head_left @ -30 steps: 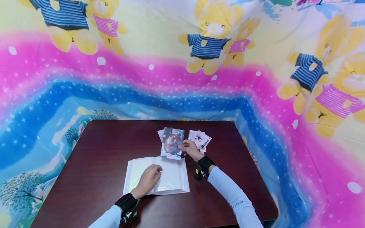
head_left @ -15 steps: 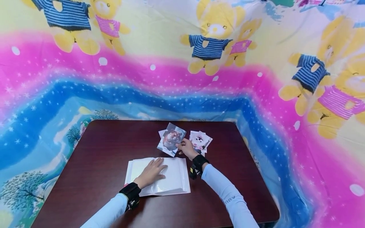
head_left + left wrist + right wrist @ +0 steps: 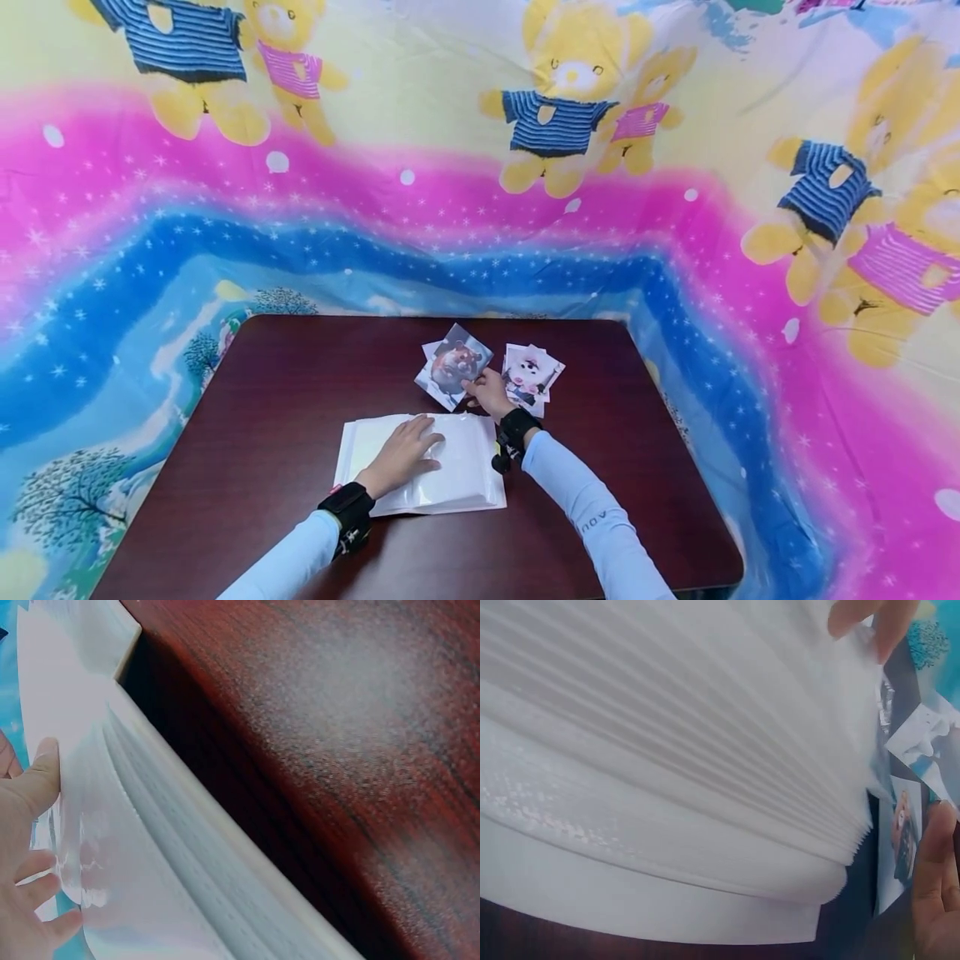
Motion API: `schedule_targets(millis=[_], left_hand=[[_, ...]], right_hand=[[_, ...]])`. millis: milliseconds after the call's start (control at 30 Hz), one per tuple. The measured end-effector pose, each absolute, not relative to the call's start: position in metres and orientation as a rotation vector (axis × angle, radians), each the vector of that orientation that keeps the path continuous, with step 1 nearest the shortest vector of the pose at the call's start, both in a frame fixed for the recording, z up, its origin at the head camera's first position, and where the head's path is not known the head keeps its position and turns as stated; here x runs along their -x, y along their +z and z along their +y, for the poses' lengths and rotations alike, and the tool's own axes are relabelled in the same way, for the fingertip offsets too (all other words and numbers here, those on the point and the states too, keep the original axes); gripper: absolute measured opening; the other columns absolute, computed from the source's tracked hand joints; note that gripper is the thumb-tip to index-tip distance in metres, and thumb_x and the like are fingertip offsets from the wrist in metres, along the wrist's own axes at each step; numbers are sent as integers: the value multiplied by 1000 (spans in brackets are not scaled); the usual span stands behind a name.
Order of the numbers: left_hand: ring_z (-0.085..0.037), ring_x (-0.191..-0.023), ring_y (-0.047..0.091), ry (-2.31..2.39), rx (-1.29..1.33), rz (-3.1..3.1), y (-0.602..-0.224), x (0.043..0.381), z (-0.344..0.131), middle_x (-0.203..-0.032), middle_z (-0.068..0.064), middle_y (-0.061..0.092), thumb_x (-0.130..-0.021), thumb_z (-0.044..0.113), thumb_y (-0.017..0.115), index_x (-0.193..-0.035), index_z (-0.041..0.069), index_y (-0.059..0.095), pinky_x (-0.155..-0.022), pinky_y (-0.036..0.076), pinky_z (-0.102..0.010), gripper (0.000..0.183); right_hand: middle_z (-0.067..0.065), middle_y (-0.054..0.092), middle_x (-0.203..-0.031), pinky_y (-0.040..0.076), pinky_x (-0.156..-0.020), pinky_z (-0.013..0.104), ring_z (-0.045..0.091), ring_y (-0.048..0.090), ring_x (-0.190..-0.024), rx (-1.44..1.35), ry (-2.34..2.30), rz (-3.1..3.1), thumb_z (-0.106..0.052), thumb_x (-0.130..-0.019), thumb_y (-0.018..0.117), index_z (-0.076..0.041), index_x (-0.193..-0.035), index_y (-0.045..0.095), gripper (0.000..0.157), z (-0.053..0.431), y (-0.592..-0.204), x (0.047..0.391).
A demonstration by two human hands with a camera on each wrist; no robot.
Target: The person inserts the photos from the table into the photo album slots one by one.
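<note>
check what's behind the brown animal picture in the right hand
Behind the brown animal picture, held by the right hand, a pale card shows one corner at upper left; the rest is covered.

Only bit of writing I can spot is on my right sleeve (image 3: 577, 500): a short run of small, dark letters (image 3: 592, 522) printed slantwise across the forearm. Looks something like "AQU" to me, but honestly it's tiny and blurry, so that middle one could just as well be a D or an O. Can't swear to it.
</note>
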State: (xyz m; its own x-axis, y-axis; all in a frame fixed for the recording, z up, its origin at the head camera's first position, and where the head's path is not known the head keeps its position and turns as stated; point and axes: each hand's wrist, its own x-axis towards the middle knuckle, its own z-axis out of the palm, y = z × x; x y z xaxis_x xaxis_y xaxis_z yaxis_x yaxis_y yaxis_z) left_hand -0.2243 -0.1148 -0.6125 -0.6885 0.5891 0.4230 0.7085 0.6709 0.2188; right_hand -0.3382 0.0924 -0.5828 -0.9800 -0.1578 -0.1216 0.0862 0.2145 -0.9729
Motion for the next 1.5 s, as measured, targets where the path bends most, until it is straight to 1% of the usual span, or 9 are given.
schedule_targets(millis=[267,400,533,700,800,967,1100,1300,1500], left_hand=[[-47,-123,50,-525,1031,-2593,-609,223,-115,-128,-31,55,-78,27,82,-111,4,67,-96,43,-58,43],[-50,-128,45,-551,1029,-2631,-607,222,-115,-135,-33,51,-82,25,80,-114,2,67,-98,40,-60,42],[-52,-129,43,-602,1036,-2656,-605,221,-116,-138,-34,48,-84,24,77,-116,0,66,-98,39,-62,41],[-52,-127,45,-611,1054,-2642,-604,220,-118,-137,-35,48,-84,23,77,-118,-1,65,-96,40,-63,43],[-52,-127,45,-613,1063,-2638,-605,220,-118,-137,-35,48,-84,24,76,-119,-2,65,-96,40,-64,45],[-51,-129,43,-601,1059,-2658,-609,222,-118,-139,-34,47,-86,26,74,-122,-1,64,-99,38,-63,46],[-51,-130,42,-574,1043,-2692,-611,222,-118,-140,-34,45,-88,28,72,-123,1,65,-102,37,-62,44],[-53,-127,44,-581,1057,-2614,-606,210,-110,-136,-34,50,-89,14,72,-116,3,67,-99,37,-65,29],[-51,-127,45,-600,1088,-2580,-604,199,-103,-136,-30,52,-91,15,70,-118,5,67,-98,39,-65,29]], right_hand=[[16,68,-84,56,-60,33,19,66,-68,142,-1731,2308,-4,-97,61,4,-114,56,20,92,-587,332],[19,66,-78,54,-55,34,21,64,-60,254,-1703,2359,-2,-97,61,4,-105,54,13,98,-592,336],[21,64,-72,55,-52,41,32,64,-58,395,-1634,2453,0,-95,62,5,-100,54,10,104,-591,340],[20,62,-66,55,-50,49,44,62,-57,541,-1521,2549,4,-93,62,7,-112,59,19,108,-586,342],[18,62,-64,54,-48,39,42,63,-55,583,-1441,2590,3,-94,63,5,-116,60,22,107,-585,343],[22,63,-65,48,-44,26,40,64,-54,660,-1303,2664,2,-93,64,3,-108,62,14,103,-579,342],[16,64,-68,52,-49,30,37,66,-57,639,-1299,2635,-1,-93,66,2,-99,62,8,101,-580,342],[13,64,-85,55,-62,39,27,65,-68,661,-1595,2407,-13,-95,67,2,-109,58,22,106,-586,343],[15,61,-81,46,-60,29,19,56,-64,535,-1519,2507,-2,-95,64,10,-119,56,28,96,-582,340]])
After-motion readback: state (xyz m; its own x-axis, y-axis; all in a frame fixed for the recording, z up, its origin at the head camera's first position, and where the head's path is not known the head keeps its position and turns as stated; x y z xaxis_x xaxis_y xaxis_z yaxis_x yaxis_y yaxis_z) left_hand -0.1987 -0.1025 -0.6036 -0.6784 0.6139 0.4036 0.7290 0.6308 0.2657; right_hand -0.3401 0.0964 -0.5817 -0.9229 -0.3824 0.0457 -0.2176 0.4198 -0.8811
